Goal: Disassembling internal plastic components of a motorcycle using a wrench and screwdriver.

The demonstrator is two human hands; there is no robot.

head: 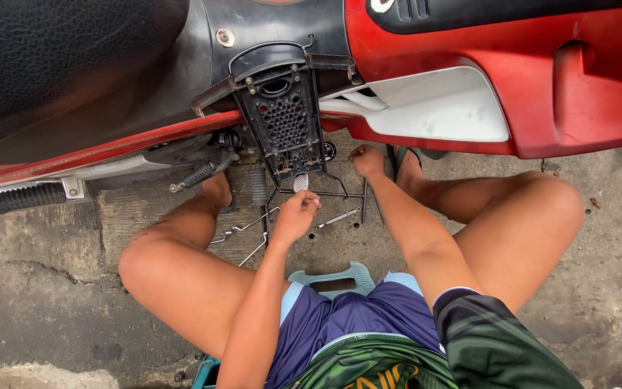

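Note:
I sit on a low stool beside a red motorcycle (pixel 584 94), reaching with both hands under its body. My left hand (pixel 295 215) is curled into a loose fist just below a black perforated panel (pixel 282 119) and a small pale oval part (pixel 301 182). Its fingertips are close to a thin metal rod frame (pixel 340 194). I cannot see anything inside the fist. My right hand (pixel 368 161) is further in, under the red fairing. Its fingers are pinched on a small brownish tool (pixel 358 151), most of which is hidden.
Slim wrenches lie on the concrete: one (pixel 336 218) between my hands, others (pixel 242 230) by my left knee. A black rubber footpeg (pixel 26 197) sticks out at the left. The teal stool (pixel 329 277) is under me. My bent knees flank the work spot.

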